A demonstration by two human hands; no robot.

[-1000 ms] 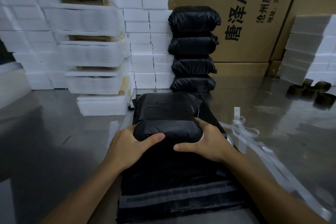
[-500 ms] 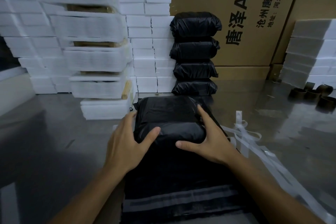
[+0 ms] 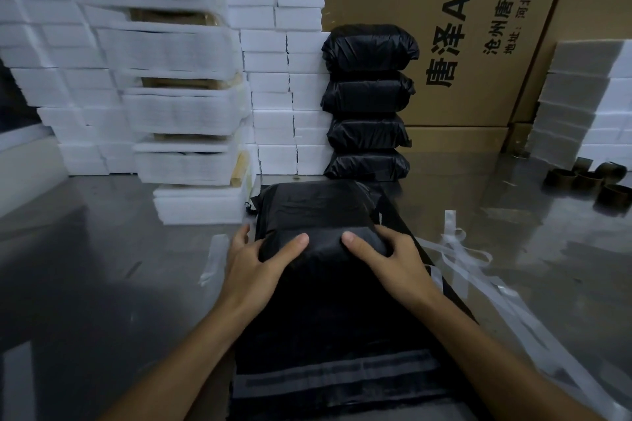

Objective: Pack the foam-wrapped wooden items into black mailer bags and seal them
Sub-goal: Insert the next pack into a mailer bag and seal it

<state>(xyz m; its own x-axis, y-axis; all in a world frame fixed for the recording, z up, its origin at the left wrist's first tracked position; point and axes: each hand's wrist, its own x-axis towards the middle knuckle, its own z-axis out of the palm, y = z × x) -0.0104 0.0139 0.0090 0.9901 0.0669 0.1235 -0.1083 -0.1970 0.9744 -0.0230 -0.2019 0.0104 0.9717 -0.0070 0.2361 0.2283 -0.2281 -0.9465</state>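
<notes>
A filled black mailer bag (image 3: 316, 212) lies on the steel table in front of me, resting on a pile of flat empty black mailer bags (image 3: 335, 325) whose grey adhesive strip (image 3: 338, 374) faces me. My left hand (image 3: 254, 263) grips the bag's near left corner, thumb on top. My right hand (image 3: 393, 258) holds the near right corner the same way. Behind it, several sealed black parcels (image 3: 367, 102) are stacked against the cardboard. Foam-wrapped wooden items (image 3: 184, 109) are piled at the left.
White foam blocks (image 3: 284, 79) form a wall behind the foam-wrapped pile, and more foam (image 3: 588, 106) stands at the right. Peeled clear liner strips (image 3: 478, 270) lie to the right of the bags. Empty tape cores (image 3: 588, 181) sit far right. Large cardboard boxes (image 3: 478, 10) close off the back.
Both hands had flattened their fingers along the bag's sides half a second ago; now they have curled back onto its near corners, thumbs pressing the top. The bag has stayed in place.
</notes>
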